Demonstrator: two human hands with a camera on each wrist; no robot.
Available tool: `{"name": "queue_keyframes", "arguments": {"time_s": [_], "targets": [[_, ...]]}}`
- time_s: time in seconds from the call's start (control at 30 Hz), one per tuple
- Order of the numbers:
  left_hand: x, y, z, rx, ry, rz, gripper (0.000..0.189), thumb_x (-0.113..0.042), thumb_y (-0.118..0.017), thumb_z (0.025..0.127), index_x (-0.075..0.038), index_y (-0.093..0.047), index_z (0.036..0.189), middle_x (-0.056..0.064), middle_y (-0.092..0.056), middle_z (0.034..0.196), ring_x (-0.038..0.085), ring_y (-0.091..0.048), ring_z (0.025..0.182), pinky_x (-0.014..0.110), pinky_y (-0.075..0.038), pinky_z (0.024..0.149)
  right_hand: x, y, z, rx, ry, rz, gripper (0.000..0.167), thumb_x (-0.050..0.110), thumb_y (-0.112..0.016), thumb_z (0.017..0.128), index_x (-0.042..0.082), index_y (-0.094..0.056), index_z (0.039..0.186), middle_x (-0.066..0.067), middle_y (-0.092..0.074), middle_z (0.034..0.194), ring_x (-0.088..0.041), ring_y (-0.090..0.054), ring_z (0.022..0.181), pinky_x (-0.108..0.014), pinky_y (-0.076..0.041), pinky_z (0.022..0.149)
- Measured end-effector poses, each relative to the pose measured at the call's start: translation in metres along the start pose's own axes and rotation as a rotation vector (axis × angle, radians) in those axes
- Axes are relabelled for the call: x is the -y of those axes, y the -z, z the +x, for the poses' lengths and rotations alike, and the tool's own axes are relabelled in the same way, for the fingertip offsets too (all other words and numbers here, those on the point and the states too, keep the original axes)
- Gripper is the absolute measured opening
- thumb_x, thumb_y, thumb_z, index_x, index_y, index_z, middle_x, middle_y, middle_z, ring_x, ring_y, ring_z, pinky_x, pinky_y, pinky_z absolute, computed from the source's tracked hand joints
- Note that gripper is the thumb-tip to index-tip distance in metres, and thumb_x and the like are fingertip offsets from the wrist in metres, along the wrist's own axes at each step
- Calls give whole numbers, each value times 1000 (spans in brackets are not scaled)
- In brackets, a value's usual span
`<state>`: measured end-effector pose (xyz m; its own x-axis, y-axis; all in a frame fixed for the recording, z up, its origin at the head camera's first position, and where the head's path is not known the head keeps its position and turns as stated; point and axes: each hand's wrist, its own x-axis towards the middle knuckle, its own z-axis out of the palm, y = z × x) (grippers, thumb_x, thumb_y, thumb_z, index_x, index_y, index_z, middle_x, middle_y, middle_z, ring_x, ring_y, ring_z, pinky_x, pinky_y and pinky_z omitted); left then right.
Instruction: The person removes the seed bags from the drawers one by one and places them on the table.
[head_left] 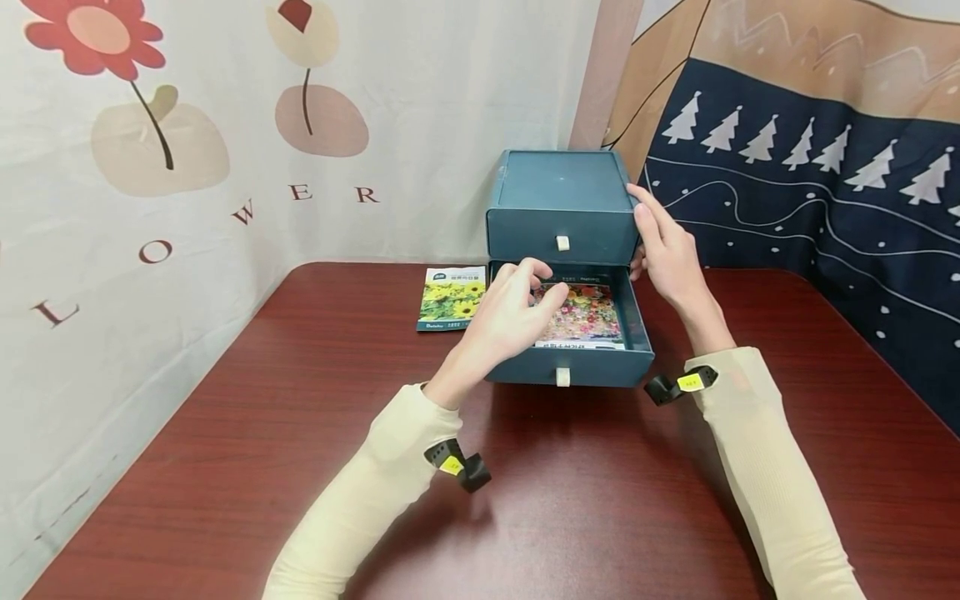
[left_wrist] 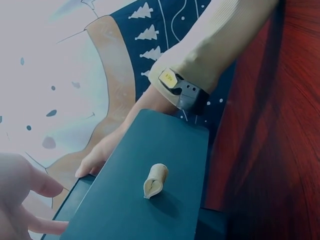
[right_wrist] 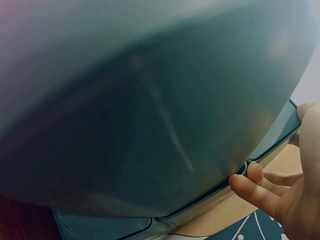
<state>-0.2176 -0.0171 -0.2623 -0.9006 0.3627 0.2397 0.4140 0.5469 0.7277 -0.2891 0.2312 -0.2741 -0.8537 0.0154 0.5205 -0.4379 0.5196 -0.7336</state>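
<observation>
A blue two-tier drawer box (head_left: pixel 562 179) stands at the back of the table, its lower drawer (head_left: pixel 600 367) pulled out. A booklet with a colourful flower cover (head_left: pixel 592 317) lies inside that drawer. My left hand (head_left: pixel 510 312) hovers over the drawer's left side, fingers bent loosely and thumb apart, partly covering the booklet. Nothing shows between its fingers. My right hand (head_left: pixel 667 250) rests against the upper tier's right side, with fingertips at the top edge and others lower down. In the right wrist view its fingers (right_wrist: pixel 260 197) touch the box near a seam.
A booklet with yellow flowers (head_left: pixel 452 300) lies on the red-brown table (head_left: pixel 300 375), left of the box. White pull tabs (head_left: pixel 562 243) stick out from the drawer fronts. A printed curtain (head_left: pixel 420 108) hangs behind, and a dark tree-patterned cloth (head_left: pixel 810 200) hangs at the right.
</observation>
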Motion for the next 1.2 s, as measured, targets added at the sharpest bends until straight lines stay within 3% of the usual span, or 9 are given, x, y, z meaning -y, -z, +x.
{"name": "queue_keyframes", "arguments": {"time_s": [0.3,0.6,0.77,0.9,1.0,1.07,1.2], "targets": [[5,-1,8,43,23,14,40,-34,-53,103,-7,-53,134,16,-50,132,24,-52,111,42,-46,91,3,0,-2,4,5,-6,47,38,-36,110,23,-43,155,-29,-55,71,-31,-56,54,-25,-52,53],[9,-1,17,122,62,46,48,-35,-51,103,-5,-47,141,17,-49,130,24,-48,108,41,-44,87,-1,0,0,-4,11,2,47,40,-37,110,26,-43,154,-28,-55,71,-32,-56,54,-24,-51,52],[8,-1,21,156,87,58,51,-36,-53,104,-5,-46,143,15,-49,129,24,-49,105,40,-45,87,9,0,-3,0,4,11,47,37,-38,110,21,-44,154,-29,-54,70,-36,-55,55,-22,-51,52],[8,0,24,189,83,49,51,-34,-53,104,-3,-45,143,12,-57,102,22,-52,84,36,-44,78,23,1,-8,4,11,18,47,33,-38,111,16,-44,154,-30,-53,69,-39,-55,57,-22,-51,52],[10,2,26,214,88,37,51,-33,-53,104,-2,-45,143,11,-56,86,23,-50,71,35,-42,73,19,1,-6,3,14,19,47,34,-38,111,17,-44,154,-31,-53,70,-40,-55,56,-21,-51,52],[10,3,27,231,104,28,52,-33,-54,104,-2,-44,144,12,-58,90,23,-52,74,35,-43,76,11,0,-3,2,12,15,47,35,-38,111,19,-44,154,-32,-53,71,-39,-55,56,-21,-51,52],[11,3,29,265,154,11,53,-33,-55,103,-4,-42,146,13,-60,118,23,-56,94,38,-45,87,1,0,0,0,9,7,47,38,-38,110,24,-43,154,-29,-54,70,-35,-56,55,-23,-51,52]]}}
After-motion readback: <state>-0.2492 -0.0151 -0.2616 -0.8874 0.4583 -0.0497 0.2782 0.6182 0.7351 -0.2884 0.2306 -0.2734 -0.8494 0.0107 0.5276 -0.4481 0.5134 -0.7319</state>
